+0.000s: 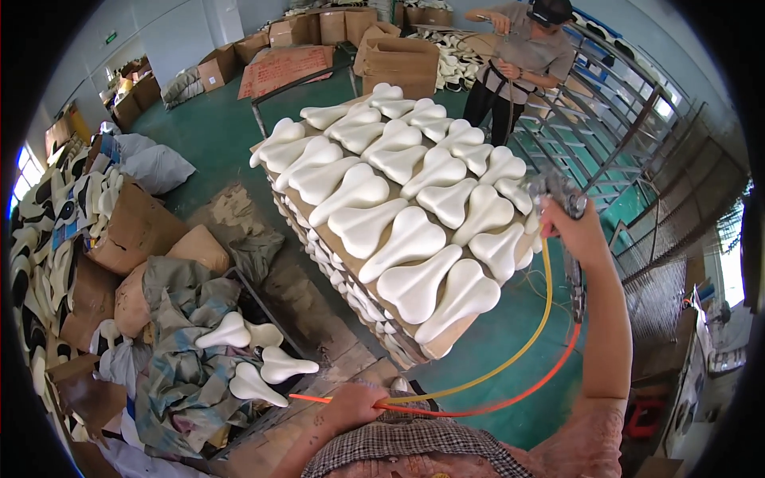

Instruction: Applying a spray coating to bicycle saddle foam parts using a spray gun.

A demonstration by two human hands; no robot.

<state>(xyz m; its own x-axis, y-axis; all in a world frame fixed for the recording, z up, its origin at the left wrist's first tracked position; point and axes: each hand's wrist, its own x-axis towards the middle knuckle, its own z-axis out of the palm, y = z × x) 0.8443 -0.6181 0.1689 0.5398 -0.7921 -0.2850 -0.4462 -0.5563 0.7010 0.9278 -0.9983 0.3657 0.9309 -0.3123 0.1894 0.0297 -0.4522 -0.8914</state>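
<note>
Behind white saddles point(410, 239), brown cardboard boxes point(401, 60)

A factory workshop; a stacked pile of boards point(374, 319) topped with rows of white saddle-shaped pads point(410, 239) stands on a green painted floor point(215, 135); behind the pile lie cardboard boxes point(398, 60); to its left, sacks and more boxes point(135, 227); to its right, metal drying racks point(621, 143), where another person point(522, 60) works.

Saddle pads point(410, 239) are laid in rows on a stacked pile at centre. Three loose pads point(263, 366) lie on cloth near left. Cartons point(398, 60) stand far behind; racks point(606, 135) far right.
</note>
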